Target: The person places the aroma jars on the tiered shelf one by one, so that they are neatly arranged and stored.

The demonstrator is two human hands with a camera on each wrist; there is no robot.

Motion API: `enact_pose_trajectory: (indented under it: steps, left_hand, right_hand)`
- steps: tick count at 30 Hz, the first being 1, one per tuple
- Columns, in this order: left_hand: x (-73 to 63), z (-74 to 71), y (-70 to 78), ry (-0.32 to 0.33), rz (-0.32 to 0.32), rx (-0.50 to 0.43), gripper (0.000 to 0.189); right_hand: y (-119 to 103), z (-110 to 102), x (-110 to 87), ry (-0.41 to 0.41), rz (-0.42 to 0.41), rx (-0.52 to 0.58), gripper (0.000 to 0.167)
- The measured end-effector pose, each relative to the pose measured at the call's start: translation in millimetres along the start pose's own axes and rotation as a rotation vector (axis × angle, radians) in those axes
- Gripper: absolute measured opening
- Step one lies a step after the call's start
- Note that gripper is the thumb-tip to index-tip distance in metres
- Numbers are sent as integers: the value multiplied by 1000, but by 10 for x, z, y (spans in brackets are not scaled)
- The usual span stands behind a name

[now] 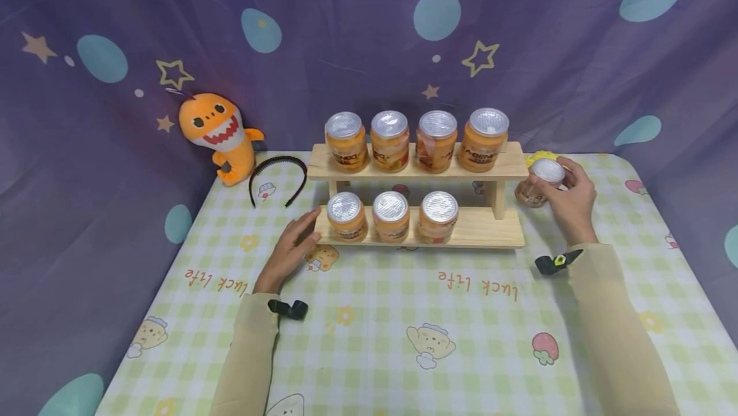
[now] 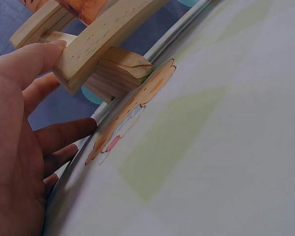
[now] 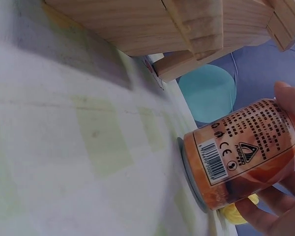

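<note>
At the right end of a two-tier wooden rack (image 1: pixel 484 231), my right hand (image 1: pixel 573 201) grips an orange-labelled jar (image 1: pixel 532 193) with a silver lid, thumb and fingers round its upper part. Its barcode and printed text show in the right wrist view, where the jar (image 3: pixel 241 152) has its base at the tablecloth. My left hand (image 1: pixel 291 246) touches the left end of the lower shelf. Seen from the left wrist, the thumb lies at the end of the wooden board (image 2: pixel 108 44) and the other fingers extend below it. Several similar jars (image 1: pixel 436 143) line the top shelf; three jars (image 1: pixel 391 217) stand on the lower one.
An orange shark plush (image 1: pixel 221 137) leans against the purple curtain (image 1: pixel 346 38) at the back left, with a dark toothed headband (image 1: pixel 279 159) beside it. Behind the held jar lies something yellow (image 1: pixel 542 157). A green-checked tablecloth (image 1: pixel 369 352) covers the table.
</note>
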State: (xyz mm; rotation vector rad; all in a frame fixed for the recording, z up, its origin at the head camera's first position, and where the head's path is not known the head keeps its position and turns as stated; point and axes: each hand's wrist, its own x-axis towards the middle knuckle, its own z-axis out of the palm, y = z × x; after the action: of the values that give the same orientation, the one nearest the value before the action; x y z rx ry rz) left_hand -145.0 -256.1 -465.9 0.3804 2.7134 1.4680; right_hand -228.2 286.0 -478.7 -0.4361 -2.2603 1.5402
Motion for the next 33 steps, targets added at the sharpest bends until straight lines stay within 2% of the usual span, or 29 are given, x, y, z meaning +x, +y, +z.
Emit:
enact_pose_trajectory:
  steps: [14, 33]
  left_hand:
    - [-13, -16, 26, 5, -17, 15, 54]
    - [-3, 0, 11, 0, -15, 10, 54]
  right_hand:
    - [-11, 20, -4, -7, 3, 6, 71]
    - [-99, -93, -6, -15, 108, -68, 77]
